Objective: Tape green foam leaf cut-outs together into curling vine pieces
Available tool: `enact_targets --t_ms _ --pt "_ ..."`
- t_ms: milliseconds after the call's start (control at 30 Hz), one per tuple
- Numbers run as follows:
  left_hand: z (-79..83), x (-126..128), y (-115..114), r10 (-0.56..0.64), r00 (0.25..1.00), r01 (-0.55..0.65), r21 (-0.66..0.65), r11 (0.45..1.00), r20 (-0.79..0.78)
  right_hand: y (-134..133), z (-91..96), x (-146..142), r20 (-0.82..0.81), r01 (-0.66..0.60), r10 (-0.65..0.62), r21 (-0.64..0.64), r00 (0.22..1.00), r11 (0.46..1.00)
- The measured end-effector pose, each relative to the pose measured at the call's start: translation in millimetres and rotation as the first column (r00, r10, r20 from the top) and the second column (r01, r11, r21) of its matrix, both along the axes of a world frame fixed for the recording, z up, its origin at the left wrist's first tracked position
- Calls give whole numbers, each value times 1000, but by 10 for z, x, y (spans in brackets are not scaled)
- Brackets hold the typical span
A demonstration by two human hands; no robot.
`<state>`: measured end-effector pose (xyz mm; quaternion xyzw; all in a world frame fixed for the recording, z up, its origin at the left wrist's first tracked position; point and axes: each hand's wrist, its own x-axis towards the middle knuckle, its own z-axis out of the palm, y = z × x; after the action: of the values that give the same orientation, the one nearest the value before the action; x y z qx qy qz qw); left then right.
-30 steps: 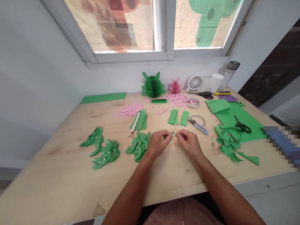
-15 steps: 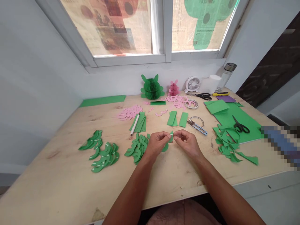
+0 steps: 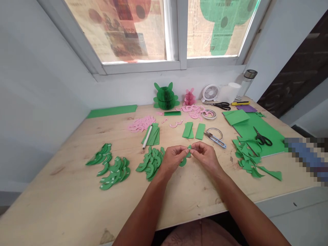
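My left hand and my right hand meet over the middle of the wooden table. Both pinch one small curved green paper piece, whose lower end shows under the left fingers. A heap of similar green curved cut-outs lies just left of my left hand. Two more heaps of green cut-outs lie further left.
Pink cut-outs, green strips, a white pen, thread snips and tape rolls lie beyond my hands. At the right lie green sheets, scissors and scraps. Paper figures, a fan and a bottle stand by the wall.
My two hands have come closer together, so that both now pinch the green piece. The piece's lower curved end has come into sight below the left fingers.
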<state>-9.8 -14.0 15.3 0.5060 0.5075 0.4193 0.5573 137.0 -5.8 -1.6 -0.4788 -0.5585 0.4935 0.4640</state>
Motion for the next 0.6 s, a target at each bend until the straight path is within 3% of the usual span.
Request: enact_targets --t_ms 433,600 --pt "23 12 -19 -2 999 2 0 1000 35 2 72 10 -237 -39 -12 -210 971 977" --pt "13 21 -17 -4 1000 4 3 1000 9 -1 62 3 -173 -6 -28 -195 984 981"
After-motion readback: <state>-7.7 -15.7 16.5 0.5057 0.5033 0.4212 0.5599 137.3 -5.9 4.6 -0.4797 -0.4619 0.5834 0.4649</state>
